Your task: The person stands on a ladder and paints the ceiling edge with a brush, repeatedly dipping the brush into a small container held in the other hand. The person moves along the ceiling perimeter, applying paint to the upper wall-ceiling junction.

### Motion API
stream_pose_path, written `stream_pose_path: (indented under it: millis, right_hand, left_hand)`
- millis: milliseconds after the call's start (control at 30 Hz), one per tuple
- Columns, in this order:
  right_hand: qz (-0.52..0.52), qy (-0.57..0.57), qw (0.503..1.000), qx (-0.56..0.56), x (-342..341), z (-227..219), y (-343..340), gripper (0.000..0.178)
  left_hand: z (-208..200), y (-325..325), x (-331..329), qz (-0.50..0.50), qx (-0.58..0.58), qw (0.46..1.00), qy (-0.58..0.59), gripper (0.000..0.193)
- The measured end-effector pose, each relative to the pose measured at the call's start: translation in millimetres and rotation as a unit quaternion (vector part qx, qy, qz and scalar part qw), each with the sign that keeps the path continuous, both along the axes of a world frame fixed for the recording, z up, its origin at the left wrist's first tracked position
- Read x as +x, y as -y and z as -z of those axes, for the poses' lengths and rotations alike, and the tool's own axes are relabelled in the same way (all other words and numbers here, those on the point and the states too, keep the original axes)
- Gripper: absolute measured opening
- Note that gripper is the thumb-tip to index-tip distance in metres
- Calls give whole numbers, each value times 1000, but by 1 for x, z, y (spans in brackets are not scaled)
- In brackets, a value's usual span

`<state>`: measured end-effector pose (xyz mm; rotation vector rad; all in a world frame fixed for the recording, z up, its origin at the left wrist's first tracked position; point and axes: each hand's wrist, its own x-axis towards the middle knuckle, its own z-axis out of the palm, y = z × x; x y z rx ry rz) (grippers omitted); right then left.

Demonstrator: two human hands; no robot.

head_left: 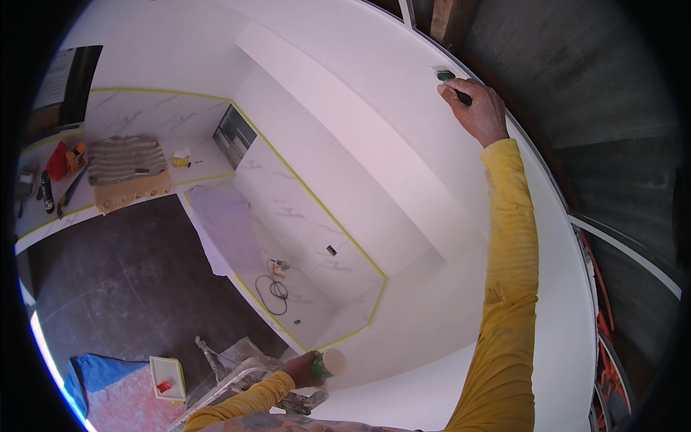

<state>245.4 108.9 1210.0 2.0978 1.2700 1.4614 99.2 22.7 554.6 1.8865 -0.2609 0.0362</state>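
Observation:
High on the right, my right hand (484, 114) is closed round a small tool (446, 75) with a dark handle and a green end. That end meets the white wall (403, 79) near its upper edge; whether it is a brush or a scraper I cannot make out. Low in the middle, my left hand (301, 369) grips a green cup (328, 364) with a pale, whitish top facing up. Yellow sleeves cover both my arms.
A metal stepladder (241, 374) stands below my left arm. Marbled counters edged with yellow-green tape (317, 194) carry a striped cloth (128, 160), a lilac sheet (224, 223) and a coiled cable (273, 291). A white tray (178, 392) lies on the floor. Dark open roof space (597, 108) borders the wall.

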Motion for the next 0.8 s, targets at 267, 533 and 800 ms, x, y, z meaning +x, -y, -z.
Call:
stream_pose_path:
  millis: [267, 533, 800]
  right_hand:
    - [67, -42, 996, 36, 24, -12, 1, 35]
    - [126, -46, 990, 42, -19, -25, 80, 32]
    - [81, -77, 993, 28, -79, -23, 115, 26]
  left_hand:
    - [-6, -2, 0, 19, 17, 999, -28, 85]
    - [-7, 0, 2, 29, -1, 998, -48, 82]
    - [-6, 1, 4, 32, 4, 998, -50, 80]
